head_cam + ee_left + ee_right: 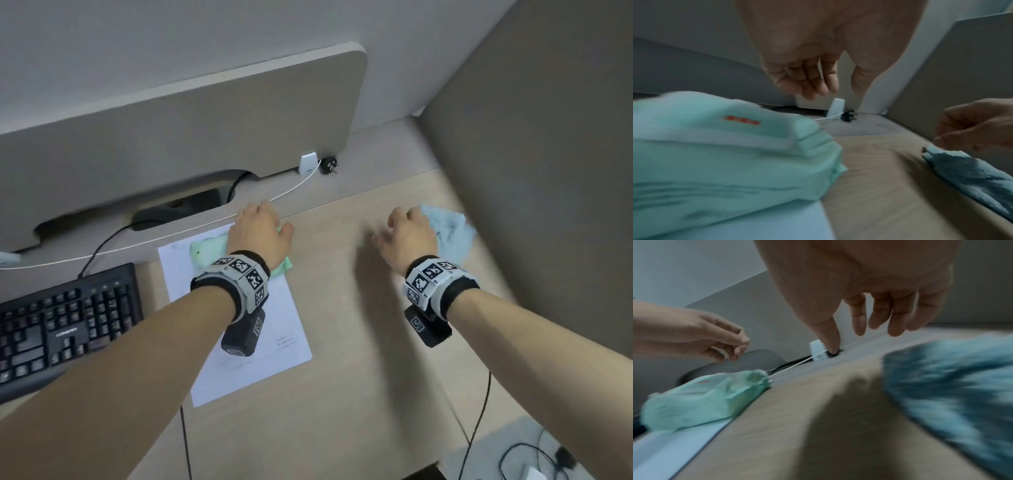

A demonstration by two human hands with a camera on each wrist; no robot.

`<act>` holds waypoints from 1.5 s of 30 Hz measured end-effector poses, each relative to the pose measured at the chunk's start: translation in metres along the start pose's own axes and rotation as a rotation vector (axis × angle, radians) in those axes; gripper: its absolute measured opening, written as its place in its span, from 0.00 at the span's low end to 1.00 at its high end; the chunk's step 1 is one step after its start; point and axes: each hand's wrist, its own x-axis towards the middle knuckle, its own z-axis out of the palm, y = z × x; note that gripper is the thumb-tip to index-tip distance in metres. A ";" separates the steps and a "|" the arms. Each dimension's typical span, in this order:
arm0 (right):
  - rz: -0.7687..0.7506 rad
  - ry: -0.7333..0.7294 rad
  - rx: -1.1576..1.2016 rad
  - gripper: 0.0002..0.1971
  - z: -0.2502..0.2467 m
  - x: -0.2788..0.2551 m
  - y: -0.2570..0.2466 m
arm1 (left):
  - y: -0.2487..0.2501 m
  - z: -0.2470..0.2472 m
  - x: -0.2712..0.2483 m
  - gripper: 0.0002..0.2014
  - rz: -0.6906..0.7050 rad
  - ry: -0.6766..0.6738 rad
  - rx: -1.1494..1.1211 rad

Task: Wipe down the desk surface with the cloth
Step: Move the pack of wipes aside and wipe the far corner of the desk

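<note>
A fluffy light-blue cloth (450, 233) lies crumpled on the wooden desk (349, 308) at the right, close to the side partition. My right hand (407, 236) hovers just left of it with fingers (873, 321) hanging down, holding nothing; the cloth (953, 386) sits below and to its right. My left hand (260, 229) hangs over a mint-green soft pack (205, 250), fingers (809, 81) loose and apart from the pack (725, 154). Motion blurs both wrist views.
The green pack rests on a white paper sheet (246, 359). A black keyboard (58, 329) is at the left. A white charger (307, 164), black plug (329, 165) and white cable (274, 198) lie along the back screen. A grey partition (548, 171) walls the right.
</note>
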 end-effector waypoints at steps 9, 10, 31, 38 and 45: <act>0.083 -0.242 -0.078 0.37 0.027 0.014 0.087 | 0.060 0.064 0.037 0.29 0.053 -0.286 0.301; 0.045 -0.242 -0.093 0.38 0.030 0.020 0.085 | 0.061 0.066 0.042 0.29 0.036 -0.294 0.317; -0.583 -0.302 -0.262 0.36 0.019 0.159 0.026 | 0.075 0.074 0.088 0.27 -0.301 -0.408 0.235; -0.323 -0.209 -0.215 0.34 0.013 0.200 0.000 | 0.076 0.076 0.087 0.28 -0.285 -0.396 0.224; -0.480 -0.217 -0.261 0.41 0.009 0.183 0.048 | 0.071 0.075 0.088 0.26 -0.275 -0.419 0.227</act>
